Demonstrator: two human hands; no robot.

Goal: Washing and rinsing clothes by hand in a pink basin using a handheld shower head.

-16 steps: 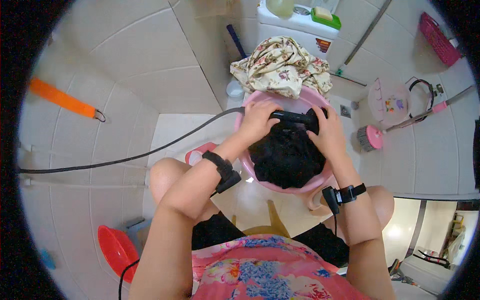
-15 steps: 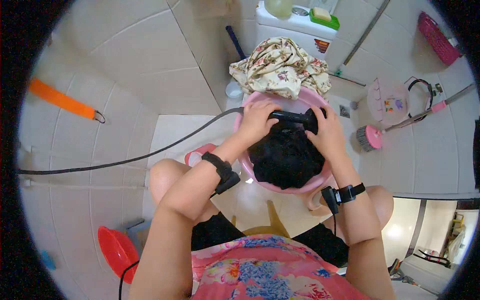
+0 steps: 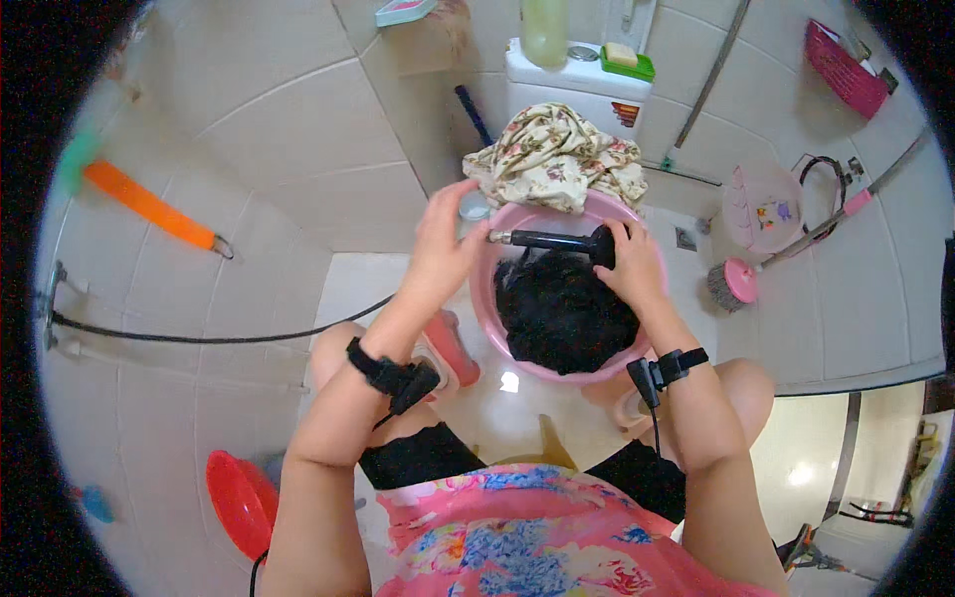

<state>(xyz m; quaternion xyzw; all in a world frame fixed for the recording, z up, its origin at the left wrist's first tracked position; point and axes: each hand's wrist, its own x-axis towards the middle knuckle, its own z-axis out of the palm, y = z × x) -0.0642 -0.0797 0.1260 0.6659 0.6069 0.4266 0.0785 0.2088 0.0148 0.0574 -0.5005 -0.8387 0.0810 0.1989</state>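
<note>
In front of me is a pink basin [image 3: 484,298] with a bunched black cloth [image 3: 567,318] in it. A black handheld shower head [image 3: 555,240] lies crosswise over the basin, its silver hose end toward the left. My right hand [image 3: 634,267] grips its round head end. My left hand [image 3: 443,244] is beside the silver end, fingers stretched upward and thumb apart; I cannot tell whether the thumb touches it. The black hose [image 3: 229,339] runs from a wall fitting at the left and passes out of sight behind my left forearm.
Floral fabric [image 3: 557,159] is piled at the basin's far rim, before a white toilet tank [image 3: 557,85] with a green soap dish [image 3: 629,68]. A pink brush [image 3: 736,281] stands at the right. A red basin [image 3: 239,502] is at lower left, an orange strip [image 3: 149,206] on the wall.
My left hand has come off the shower head's handle and moved left, its fingers opening and uncovering the silver end. My right hand still holds the head end. The whole view has shifted slightly.
</note>
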